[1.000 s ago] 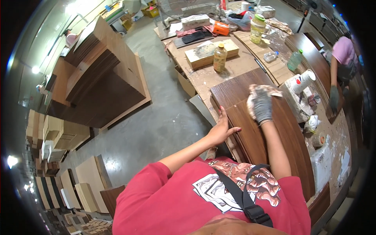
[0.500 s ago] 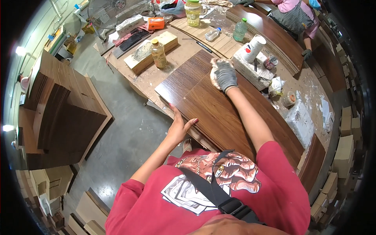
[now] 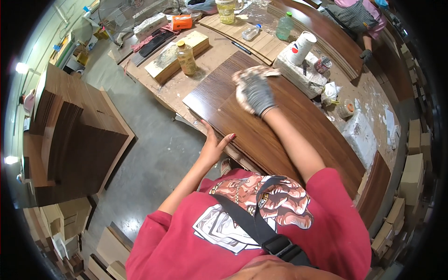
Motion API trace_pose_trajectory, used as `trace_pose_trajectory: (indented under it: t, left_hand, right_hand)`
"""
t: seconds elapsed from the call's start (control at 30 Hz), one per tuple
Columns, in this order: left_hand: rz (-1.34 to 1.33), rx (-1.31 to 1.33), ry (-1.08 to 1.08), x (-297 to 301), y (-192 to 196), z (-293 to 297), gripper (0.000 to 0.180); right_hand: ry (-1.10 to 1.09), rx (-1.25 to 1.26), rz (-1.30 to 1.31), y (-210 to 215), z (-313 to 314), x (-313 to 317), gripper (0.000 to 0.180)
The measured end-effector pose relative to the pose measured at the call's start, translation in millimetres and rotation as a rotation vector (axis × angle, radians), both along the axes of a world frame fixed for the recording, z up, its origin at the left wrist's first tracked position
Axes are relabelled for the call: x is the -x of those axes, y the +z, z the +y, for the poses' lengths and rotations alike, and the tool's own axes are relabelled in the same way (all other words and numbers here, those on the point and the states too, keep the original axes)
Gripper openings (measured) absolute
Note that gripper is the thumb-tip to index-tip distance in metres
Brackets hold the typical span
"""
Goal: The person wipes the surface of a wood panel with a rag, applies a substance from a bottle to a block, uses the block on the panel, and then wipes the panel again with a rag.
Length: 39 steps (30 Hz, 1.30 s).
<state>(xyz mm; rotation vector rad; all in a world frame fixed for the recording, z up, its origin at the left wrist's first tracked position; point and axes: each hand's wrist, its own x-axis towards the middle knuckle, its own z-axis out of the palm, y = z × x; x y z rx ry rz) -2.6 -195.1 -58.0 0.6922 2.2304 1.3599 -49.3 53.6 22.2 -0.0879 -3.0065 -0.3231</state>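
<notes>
Under my hands lies a dark brown wood-grain board point(image 3: 275, 135), its glossy face up, on a stack at the near side of the workbench. My right hand point(image 3: 259, 97), in a grey glove, presses a pale, stained rag point(image 3: 241, 88) onto the far left part of the board. The rag spreads out past the fingers, which are blurred. Bare, with thumb and fingers apart, my left hand point(image 3: 213, 145) rests against the board's left edge.
On the workbench point(image 3: 158, 95) stand a yellow-capped bottle point(image 3: 185, 58) beside a wood block point(image 3: 161, 63), a green bottle point(image 3: 284, 27), and a white cup point(image 3: 302, 49) on a wrapped block. A co-worker's gloved hand point(image 3: 366, 56) is at far right. Stacked panels point(image 3: 84, 140) stand left.
My right hand has slid the rag left and slightly nearer across the board. My left hand stays at the edge.
</notes>
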Motion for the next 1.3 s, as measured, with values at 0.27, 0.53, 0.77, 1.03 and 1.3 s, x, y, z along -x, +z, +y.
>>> trace_pose_trajectory:
  t: [0.27,0.53,0.77,1.03,1.3]
  left_hand:
    - [-0.124,0.034,-0.094,23.8,11.0,-9.6,0.120]
    - [0.228,0.062,0.095,49.4,52.8,5.1,0.096]
    - [0.492,0.015,-0.195,57.9,74.2,106.4,0.072]
    - [0.902,0.295,-0.596,53.0,55.9,136.7,0.063]
    - [0.890,0.436,-0.599,52.3,53.2,152.1,0.074]
  right_hand:
    - [0.373,0.364,0.188,-44.8,-46.8,-41.4,0.054]
    - [-0.125,0.296,0.101,-17.0,64.7,-11.5,0.050]
    - [-0.124,0.479,0.169,-35.4,48.8,21.9,0.057]
    - [-0.634,0.251,0.206,-66.1,172.8,-61.3,0.051]
    - [-1.163,0.153,0.177,-55.0,261.4,-279.9,0.056]
